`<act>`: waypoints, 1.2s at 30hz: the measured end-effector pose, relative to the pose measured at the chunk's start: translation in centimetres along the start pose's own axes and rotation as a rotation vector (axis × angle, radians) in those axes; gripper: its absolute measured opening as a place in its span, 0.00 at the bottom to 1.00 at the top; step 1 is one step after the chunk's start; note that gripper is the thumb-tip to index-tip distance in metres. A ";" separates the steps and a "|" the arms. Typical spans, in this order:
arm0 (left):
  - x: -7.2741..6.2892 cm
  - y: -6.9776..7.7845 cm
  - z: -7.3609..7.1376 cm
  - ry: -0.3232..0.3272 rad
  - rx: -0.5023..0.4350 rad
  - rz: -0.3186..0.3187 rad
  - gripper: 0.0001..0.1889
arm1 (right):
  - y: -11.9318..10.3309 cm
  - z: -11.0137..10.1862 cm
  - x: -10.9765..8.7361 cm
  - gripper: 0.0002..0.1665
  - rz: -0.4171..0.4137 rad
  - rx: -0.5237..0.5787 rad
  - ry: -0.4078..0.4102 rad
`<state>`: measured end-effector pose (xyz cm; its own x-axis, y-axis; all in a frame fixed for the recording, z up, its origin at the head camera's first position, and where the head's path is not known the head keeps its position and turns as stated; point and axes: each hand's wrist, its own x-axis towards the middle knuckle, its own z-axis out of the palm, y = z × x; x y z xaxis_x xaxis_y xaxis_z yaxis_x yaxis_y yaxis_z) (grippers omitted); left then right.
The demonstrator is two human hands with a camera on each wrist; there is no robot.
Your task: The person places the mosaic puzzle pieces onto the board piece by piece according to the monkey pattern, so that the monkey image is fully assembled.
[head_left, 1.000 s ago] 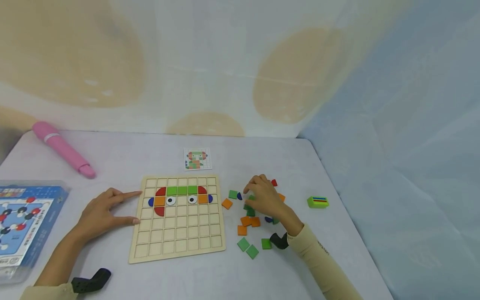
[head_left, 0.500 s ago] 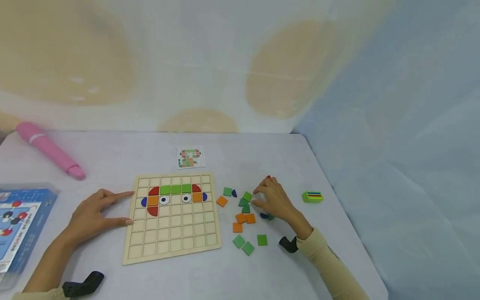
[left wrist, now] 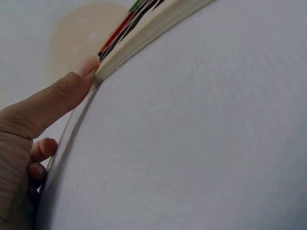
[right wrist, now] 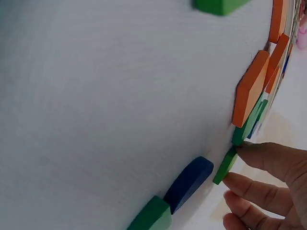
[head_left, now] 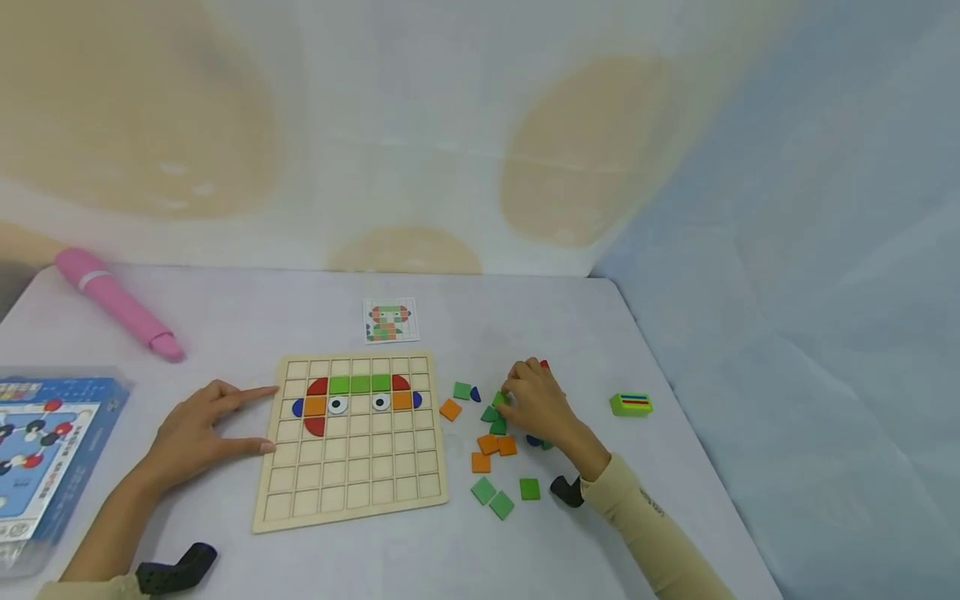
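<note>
My left hand (head_left: 197, 427) touches the left edge of the wooden grid board (head_left: 348, 508) with its straight index finger and thumb. In the left wrist view the thumb (left wrist: 62, 93) rests against the board's rim. The board bears red, green, orange and blue pieces and two eye discs in its upper rows. Right of it, my right hand (head_left: 543, 406) is over the loose pieces. Its thumb and index finger pinch a small green tile (right wrist: 225, 165) by its edges. A blue half-round piece (right wrist: 189, 184) and another green tile (right wrist: 151, 215) lie near that hand.
A picture card (head_left: 392, 320) lies behind the board. Orange tiles (head_left: 481, 462) and more green tiles (head_left: 502, 505) lie scattered to its right. A green striped block (head_left: 631, 405) is farther right. At left are a pink wand-shaped object (head_left: 120, 304) and a blue box (head_left: 60, 450).
The right hand shifts slightly away, then comes back to the green tiles, and its fingers close on one. The left hand stays at the board's edge. The head view sways a little.
</note>
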<state>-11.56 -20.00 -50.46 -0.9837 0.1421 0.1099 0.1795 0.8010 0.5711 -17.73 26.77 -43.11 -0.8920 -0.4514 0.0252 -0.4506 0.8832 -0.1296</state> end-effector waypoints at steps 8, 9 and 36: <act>0.2 0.0 -0.3 -0.004 0.014 0.003 0.42 | -1.3 -0.6 1.3 0.12 -0.064 0.023 0.046; 0.2 0.0 -0.3 -0.007 0.015 0.005 0.43 | -1.9 -0.8 1.6 0.12 -0.080 0.025 0.049; -0.1 0.1 -0.1 0.007 0.004 0.020 0.42 | -19.1 2.3 7.3 0.10 -0.423 -0.152 -0.094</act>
<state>-11.46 -19.99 -50.28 -0.9799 0.1541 0.1267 0.1990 0.8004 0.5654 -15.58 6.32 -42.73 -0.6247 -0.7795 -0.0463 -0.7807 0.6246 0.0193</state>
